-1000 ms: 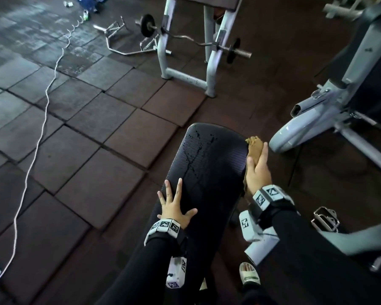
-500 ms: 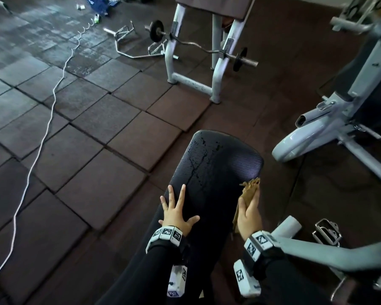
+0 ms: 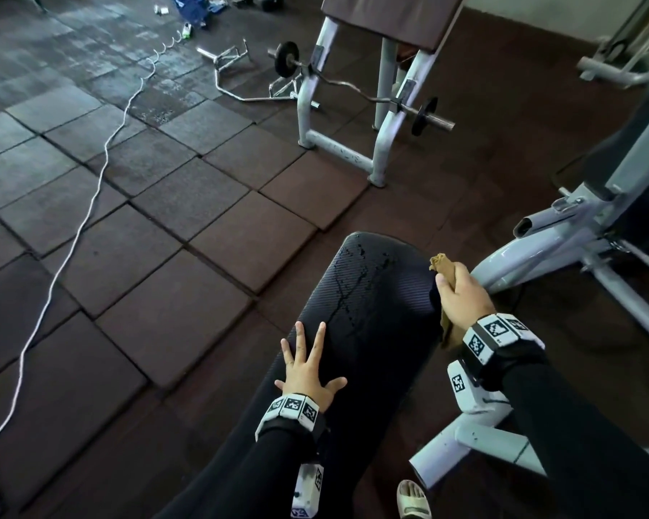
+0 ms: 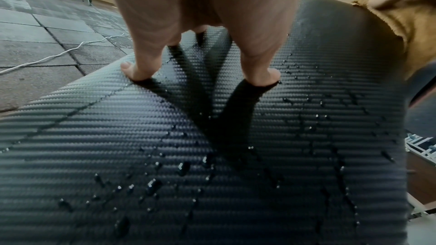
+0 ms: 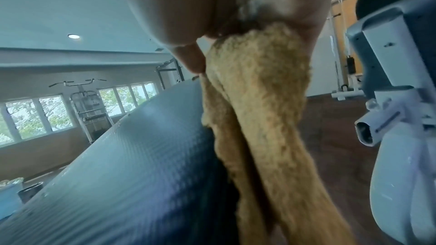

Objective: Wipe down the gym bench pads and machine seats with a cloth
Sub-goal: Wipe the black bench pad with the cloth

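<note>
The black textured bench pad runs away from me, with water drops scattered on its top. My left hand lies flat on the pad's near left part, fingers spread and straight. My right hand grips a tan cloth against the pad's right edge, thumb on top. In the right wrist view the cloth hangs bunched from my palm down the pad's side. The fingers behind the cloth are hidden.
A white-framed curl bench with a loaded bar stands ahead. A white machine frame sits close on the right of the pad. A white cable trails over the rubber floor tiles on the left. My sandalled foot is beside the bench leg.
My right hand drew the cloth back along the pad's right edge, then slid it forward again towards the far end. The left hand stayed put on the pad.
</note>
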### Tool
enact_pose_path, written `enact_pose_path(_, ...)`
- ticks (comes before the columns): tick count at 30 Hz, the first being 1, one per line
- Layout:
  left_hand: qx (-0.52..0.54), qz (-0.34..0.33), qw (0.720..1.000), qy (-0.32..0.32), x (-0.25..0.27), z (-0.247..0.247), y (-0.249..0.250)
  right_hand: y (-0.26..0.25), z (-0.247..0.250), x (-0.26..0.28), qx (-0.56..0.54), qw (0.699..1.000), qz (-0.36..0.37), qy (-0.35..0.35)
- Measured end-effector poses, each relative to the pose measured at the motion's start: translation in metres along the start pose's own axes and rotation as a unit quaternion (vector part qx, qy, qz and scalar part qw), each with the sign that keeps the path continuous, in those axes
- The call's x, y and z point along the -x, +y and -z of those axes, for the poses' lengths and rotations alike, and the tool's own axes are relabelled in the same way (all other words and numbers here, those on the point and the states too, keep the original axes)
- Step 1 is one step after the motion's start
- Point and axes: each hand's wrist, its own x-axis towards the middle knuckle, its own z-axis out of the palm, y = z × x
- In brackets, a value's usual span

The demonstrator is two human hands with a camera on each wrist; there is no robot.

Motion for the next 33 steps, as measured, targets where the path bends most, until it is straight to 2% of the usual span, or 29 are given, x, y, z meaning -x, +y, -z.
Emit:
enact_pose_path(4,0.004,-0.001,1.0,-0.009,0.0,0.0,-0.001,-0.043,0.006,-0.02,0.112,0.993,0.02,-0.037)
enact_pose_path(8,0.01,-0.006,1.0,-0.003,-0.001,0.0,-0.002,-0.093,-0.005,-0.043,0.144,0.985,0.067,-0.07)
enact_pose_path(11,0.01,-0.011,1.0,-0.001,-0.002,0.0,-0.007,-0.112,-0.013,-0.051,0.159,0.979,0.087,-0.089)
enact_pose_path(15,0.006,-0.013,1.0,0.005,-0.003,-0.003,-0.01,-0.091,-0.007,-0.048,0.146,0.979,0.108,-0.089)
enact_pose_path(21,0.0,-0.006,1.0,0.001,-0.005,-0.005,-0.01,-0.034,-0.003,-0.023,0.124,0.987,0.101,-0.016)
enact_pose_path(24,0.0,-0.004,1.0,-0.007,-0.005,-0.004,-0.01,-0.049,-0.006,-0.034,0.142,0.987,0.064,-0.035)
enact_pose_path(26,0.003,-0.008,1.0,-0.007,-0.005,-0.004,-0.01,-0.07,-0.012,-0.044,0.155,0.985,0.067,-0.031)
enact_pose_path(30,0.005,-0.007,1.0,-0.006,-0.005,-0.004,-0.014,-0.106,-0.043,-0.04,0.24,0.962,0.134,0.014)
enact_pose_path(33,0.014,-0.006,1.0,-0.003,-0.004,-0.005,-0.016,-0.113,-0.078,-0.013,0.318,0.916,0.243,0.016)
